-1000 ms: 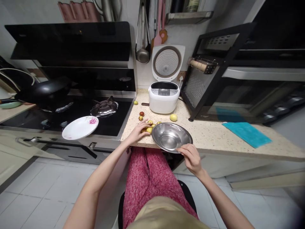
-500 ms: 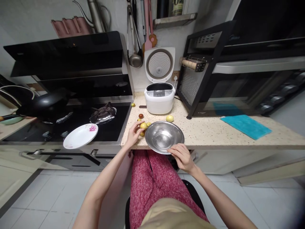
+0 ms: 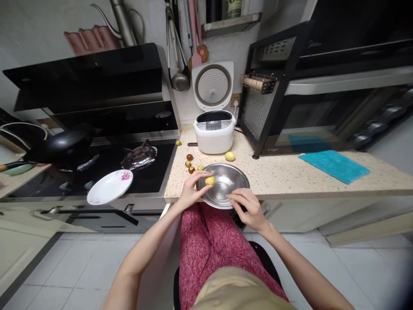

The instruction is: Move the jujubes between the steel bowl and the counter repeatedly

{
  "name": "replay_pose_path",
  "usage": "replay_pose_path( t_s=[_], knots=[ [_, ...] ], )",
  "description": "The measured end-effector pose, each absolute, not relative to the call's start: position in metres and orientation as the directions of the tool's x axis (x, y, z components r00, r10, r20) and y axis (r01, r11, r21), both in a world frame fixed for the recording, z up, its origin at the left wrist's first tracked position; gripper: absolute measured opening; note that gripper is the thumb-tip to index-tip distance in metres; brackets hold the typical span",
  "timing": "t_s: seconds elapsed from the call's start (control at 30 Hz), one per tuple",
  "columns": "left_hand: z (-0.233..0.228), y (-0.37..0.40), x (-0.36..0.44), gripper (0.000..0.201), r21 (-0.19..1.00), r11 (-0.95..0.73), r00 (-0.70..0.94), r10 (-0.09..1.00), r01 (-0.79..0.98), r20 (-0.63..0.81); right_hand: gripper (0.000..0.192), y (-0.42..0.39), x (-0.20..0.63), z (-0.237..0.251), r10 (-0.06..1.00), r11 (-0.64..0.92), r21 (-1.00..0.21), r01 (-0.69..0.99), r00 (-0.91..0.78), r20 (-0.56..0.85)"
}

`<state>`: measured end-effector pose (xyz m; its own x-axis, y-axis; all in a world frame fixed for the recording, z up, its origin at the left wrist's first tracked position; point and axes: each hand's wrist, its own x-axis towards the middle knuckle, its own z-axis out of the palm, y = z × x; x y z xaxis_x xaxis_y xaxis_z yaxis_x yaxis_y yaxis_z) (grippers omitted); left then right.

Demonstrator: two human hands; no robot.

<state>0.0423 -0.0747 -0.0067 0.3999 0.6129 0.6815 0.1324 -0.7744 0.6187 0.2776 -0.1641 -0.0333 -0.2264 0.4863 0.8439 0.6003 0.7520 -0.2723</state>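
Note:
A steel bowl (image 3: pixel 230 181) sits at the front edge of the speckled counter (image 3: pixel 284 176), empty inside. My left hand (image 3: pixel 190 193) holds a small yellow-green fruit (image 3: pixel 210 180) in its fingertips just over the bowl's left rim. My right hand (image 3: pixel 247 206) grips the bowl's near rim. Several small fruits, yellow and reddish-brown (image 3: pixel 189 163), lie loose on the counter to the left of the bowl. A bigger yellow fruit (image 3: pixel 229 156) lies behind the bowl.
A white rice cooker (image 3: pixel 214 129) stands open behind the fruits. A black rack with an oven (image 3: pixel 290 99) fills the right. A teal cloth (image 3: pixel 334 165) lies on the counter. Left are a black stove (image 3: pixel 97 159), a white flowered plate (image 3: pixel 109 187) and a black wok (image 3: pixel 61 142).
My left hand picked a yellow-green fruit from the pile on the counter and carried it right, over the bowl's rim. My right hand stayed on the bowl's near rim.

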Motion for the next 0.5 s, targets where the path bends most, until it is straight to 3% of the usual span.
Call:
replay_pose_path(
  t_s=[0.1,0.33,0.5],
  knots=[
    [-0.001,-0.083,0.046,0.027,0.616,-0.774,0.401,0.614,0.142,0.679,0.030,-0.158,0.269,-0.020,0.498,0.706,-0.263,0.658,-0.197,0.845],
    [-0.003,-0.098,0.055,0.035,0.660,-0.739,0.383,0.652,0.132,0.654,0.047,-0.143,0.255,-0.004,0.507,0.723,-0.125,0.679,-0.399,0.764],
    [-0.005,-0.096,0.053,0.041,0.687,-0.719,0.387,0.667,0.109,0.637,0.038,-0.137,0.256,-0.003,0.548,0.737,-0.210,0.643,-0.386,0.742]
  ],
)
